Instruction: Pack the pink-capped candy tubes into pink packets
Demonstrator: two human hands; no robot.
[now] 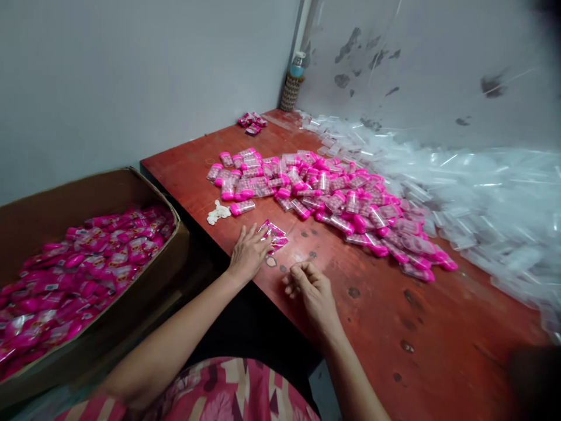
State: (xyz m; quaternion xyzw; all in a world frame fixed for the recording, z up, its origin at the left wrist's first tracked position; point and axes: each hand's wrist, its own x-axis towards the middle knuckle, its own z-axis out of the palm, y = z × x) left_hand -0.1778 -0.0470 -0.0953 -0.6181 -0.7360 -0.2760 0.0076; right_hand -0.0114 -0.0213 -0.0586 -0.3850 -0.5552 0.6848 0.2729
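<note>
1. The left hand (248,252) lay flat and open, its fingertips touching a small pink packet in clear plastic wrap (273,234).
2. The right hand (312,289) was curled loosely, holding nothing, just beside the left.
3. Both rested on the worn red wooden table (385,316).
4. A big pile of pink-capped little bottles (324,199) lay further back.
5. A brown cardboard box of pink packets (87,269) sat to the left.

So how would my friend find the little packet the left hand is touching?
Start at the red table and look at the near edge, in front of the big heap of pink bottles. The flat pink packet lies alone under the left hand fingertips. It is flat and wrapped in plastic, while the neighbours are round bottles.
</note>
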